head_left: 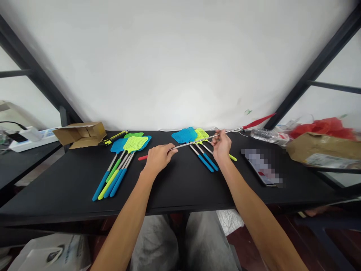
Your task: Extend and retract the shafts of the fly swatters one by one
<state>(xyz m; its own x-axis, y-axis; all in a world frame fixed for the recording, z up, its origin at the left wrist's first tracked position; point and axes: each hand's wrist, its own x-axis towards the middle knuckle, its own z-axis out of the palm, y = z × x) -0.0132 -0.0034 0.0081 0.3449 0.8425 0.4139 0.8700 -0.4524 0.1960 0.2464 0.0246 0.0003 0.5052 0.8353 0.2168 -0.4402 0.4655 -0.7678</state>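
Observation:
A red fly swatter (194, 142) with a long metal rod is stretched out above the table, its red head up at the right. My left hand (159, 156) is closed around it near the red handle. Farther along the rod, my right hand (222, 145) pinches the metal close to the head. Behind and below the rod lie blue fly swatters (184, 135) and a yellow-green fly swatter (201, 134), with handles toward me. On the left rests a fanned group with a yellow-green fly swatter (135, 143) on top of blue and green ones.
An opened cardboard box (84, 134) and a black-and-yellow item (115, 137) stand at the back left. A phone (261, 167), a plastic bottle (269, 136) and a brown package (324, 150) lie at the right. A white power strip (35, 139) is at far left.

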